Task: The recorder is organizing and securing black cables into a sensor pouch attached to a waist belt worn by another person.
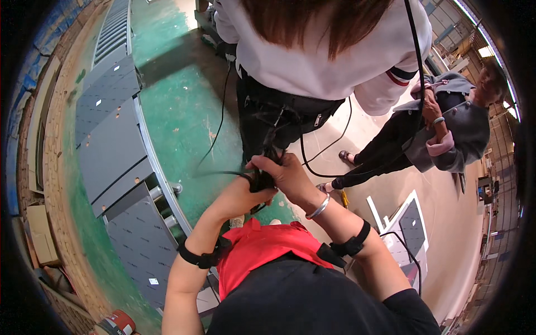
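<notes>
My left hand [241, 196] reaches up from seven o'clock, wrist bent inward, thumb toward three. My right hand [291, 177], with a polished silver metal bangle [320, 207] at the wrist, enters from five o'clock, thumb toward nine. Both are closed around a tangled, flexible black cord bundle [260, 181] — at mid-dial, twelve o'clock from my waist. It appears bunched and dark, one blurred strand toward nine — finer detail is hidden by my fingers.
</notes>
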`<state>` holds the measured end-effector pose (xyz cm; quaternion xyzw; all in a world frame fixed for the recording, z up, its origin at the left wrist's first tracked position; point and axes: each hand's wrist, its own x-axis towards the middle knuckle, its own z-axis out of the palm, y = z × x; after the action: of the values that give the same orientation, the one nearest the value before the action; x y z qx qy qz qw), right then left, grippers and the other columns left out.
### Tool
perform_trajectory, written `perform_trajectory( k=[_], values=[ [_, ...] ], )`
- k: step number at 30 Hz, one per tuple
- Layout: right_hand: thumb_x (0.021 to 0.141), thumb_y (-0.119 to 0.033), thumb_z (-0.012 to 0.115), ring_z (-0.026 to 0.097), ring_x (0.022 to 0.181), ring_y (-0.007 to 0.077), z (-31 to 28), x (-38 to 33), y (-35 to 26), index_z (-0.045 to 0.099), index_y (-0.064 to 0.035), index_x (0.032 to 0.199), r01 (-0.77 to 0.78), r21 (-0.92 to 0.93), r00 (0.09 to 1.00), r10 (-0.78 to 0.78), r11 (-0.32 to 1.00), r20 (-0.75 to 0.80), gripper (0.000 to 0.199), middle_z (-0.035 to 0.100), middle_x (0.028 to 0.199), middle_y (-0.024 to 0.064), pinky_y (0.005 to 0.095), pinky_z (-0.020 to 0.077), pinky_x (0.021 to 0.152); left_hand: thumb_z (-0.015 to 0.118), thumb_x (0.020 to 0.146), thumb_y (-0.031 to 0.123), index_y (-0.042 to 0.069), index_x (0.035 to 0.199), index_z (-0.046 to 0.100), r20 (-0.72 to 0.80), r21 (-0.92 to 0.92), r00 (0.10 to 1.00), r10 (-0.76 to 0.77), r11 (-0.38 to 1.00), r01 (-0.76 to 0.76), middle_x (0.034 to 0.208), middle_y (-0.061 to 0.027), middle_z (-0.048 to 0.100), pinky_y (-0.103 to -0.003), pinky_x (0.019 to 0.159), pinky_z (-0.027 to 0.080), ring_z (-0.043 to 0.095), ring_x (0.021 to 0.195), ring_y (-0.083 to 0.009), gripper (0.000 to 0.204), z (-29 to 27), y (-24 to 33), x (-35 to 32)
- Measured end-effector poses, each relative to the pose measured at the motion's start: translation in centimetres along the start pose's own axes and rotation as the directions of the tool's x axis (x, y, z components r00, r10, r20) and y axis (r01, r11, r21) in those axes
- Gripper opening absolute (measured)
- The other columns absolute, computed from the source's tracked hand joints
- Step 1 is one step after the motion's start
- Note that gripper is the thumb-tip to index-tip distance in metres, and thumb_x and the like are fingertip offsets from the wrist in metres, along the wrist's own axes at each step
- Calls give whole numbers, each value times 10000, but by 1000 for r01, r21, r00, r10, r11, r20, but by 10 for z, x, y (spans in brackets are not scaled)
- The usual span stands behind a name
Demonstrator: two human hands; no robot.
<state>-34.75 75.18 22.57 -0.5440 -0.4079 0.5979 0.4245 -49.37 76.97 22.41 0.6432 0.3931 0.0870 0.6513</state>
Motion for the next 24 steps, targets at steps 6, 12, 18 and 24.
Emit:
perform_trajectory(
  k=[6, 12, 18, 24],
  values=[
    [843, -335, 574, 453, 546, 58, -15, -14, -11, 575, -57, 786, 54, -37, 992, -58, 998, -117, 284, 483, 620, -25, 204, 358, 494, 605, 795, 144, 20, 971, 566, 149, -596, 985, 90, 803, 17, 767, -16, 614, -162, 395, 291, 367, 432, -10, 219, 5, -23, -1],
    [861, -315, 574, 419, 607, 58, -21, -17, 1, 560, -44, 818, 230, -184, 959, -255, 956, -121, 275, 500, 680, -24, 221, 348, 527, 612, 829, 240, 14, 949, 565, 288, -714, 952, 100, 685, 144, 725, -3, 549, -174, 395, 293, 353, 421, -29, 260, 15, -27, 8],
    [833, -156, 613, 555, 732, 107, -35, -22, -17, 536, 28, 1014, 152, 24, 988, -152, 988, 0, 269, 579, 797, 28, 248, 462, 655, 604, 821, 192, 38, 871, 573, -290, -526, 956, -32, 840, -131, 670, 14, 525, -193, 404, 303, 390, 451, -46, 165, 16, -17, 6],
    [739, -31, 619, 587, 838, 213, -30, -19, -29, 635, -96, 848, 499, -562, 867, -370, 660, 335, 128, 610, 889, 40, 305, 459, 746, 590, 827, 214, 62, 794, 574, -297, -67, 930, 216, 967, -245, 622, 31, 508, -217, 416, 289, 371, 464, -49, 157, 12, -24, 11]
  ],
)
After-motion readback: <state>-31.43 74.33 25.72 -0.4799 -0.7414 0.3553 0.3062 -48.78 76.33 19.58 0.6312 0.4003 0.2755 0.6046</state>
